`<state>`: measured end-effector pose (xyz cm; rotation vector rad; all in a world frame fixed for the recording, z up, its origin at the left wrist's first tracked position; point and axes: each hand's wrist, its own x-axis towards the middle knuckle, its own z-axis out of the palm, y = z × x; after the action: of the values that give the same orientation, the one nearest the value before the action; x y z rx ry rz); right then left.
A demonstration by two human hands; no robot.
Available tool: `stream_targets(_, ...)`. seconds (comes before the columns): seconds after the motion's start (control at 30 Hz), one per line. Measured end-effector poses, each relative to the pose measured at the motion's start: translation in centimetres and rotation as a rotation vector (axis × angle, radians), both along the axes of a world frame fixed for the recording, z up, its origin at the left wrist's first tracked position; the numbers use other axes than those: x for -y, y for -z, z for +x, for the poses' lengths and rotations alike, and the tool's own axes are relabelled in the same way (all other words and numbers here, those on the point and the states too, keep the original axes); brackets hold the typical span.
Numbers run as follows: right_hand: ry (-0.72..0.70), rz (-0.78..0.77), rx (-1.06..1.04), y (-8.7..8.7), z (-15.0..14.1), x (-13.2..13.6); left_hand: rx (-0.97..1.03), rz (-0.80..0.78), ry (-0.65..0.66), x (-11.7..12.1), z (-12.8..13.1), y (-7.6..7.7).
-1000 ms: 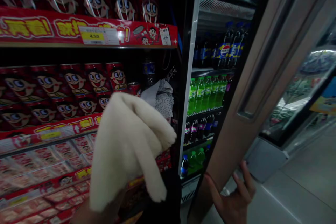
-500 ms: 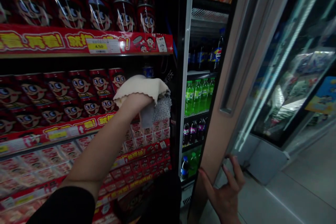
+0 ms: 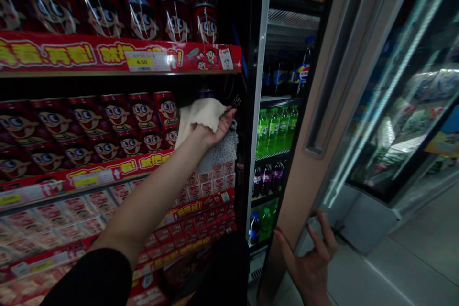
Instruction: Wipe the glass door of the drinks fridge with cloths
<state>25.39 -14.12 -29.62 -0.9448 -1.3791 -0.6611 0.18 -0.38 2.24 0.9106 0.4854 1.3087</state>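
Well, two hands well apart, one high and one low. Left hand (image 3: 210,135) just left of centre at about 9 o'clock, clamped over a pale cloth (image 3: 199,117), with the fingers curled across the top and the fingertips (image 3: 229,114) reaching past its edge. Cloth bunched under the palm, right up against the end of a shelf, beside a row of red cans (image 3: 118,114) printed with a cartoon face. Bare forearm running down to a black sleeve (image 3: 86,277) at 7 o'clock. Right hand (image 3: 311,263) low at 5 o'clock, fingers spread and holding nothing, at the bottom edge of a glass fridge door (image 3: 290,153); contact with the door too dim to be sure of. Just under the cloth, a grey dotted sheet (image 3: 220,150) hanging above stacked red packs (image 3: 211,182). At 11 o'clock, a yellow price tag (image 3: 139,61) reading 4.50 on a red shelf strip (image 3: 89,53). At 3 o'clock, behind the door, green soda bottles (image 3: 274,131) on a fridge shelf (image 3: 276,101); at 2 o'clock, dark cola bottles (image 3: 304,71) with a blue and red label. Toward 4 o'clock, pale floor tiles (image 3: 412,267).
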Motion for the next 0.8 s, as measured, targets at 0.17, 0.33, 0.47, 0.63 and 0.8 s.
stream_targets(0.17,-0.045,0.001,-0.022,0.5,0.2,-0.1,0.004,-0.115,0.251,4.1,0.6,2.2)
stream_targets(0.33,-0.049,-0.003,-0.026,0.6,0.4,-0.3,0.159,0.095,0.106,6.4,1.6,4.0)
stream_targets(0.47,-0.036,0.012,-0.009,0.4,0.2,-0.4,0.031,0.237,-0.075,6.7,3.1,5.9)
stream_targets(0.63,-0.016,-0.012,-0.024,0.5,-0.2,-0.5,-0.353,0.459,-0.047,10.2,2.8,7.9)
stream_targets(0.8,-0.026,-0.007,-0.038,0.8,-0.2,-0.8,-1.148,0.856,-1.061,12.3,-1.2,7.2)
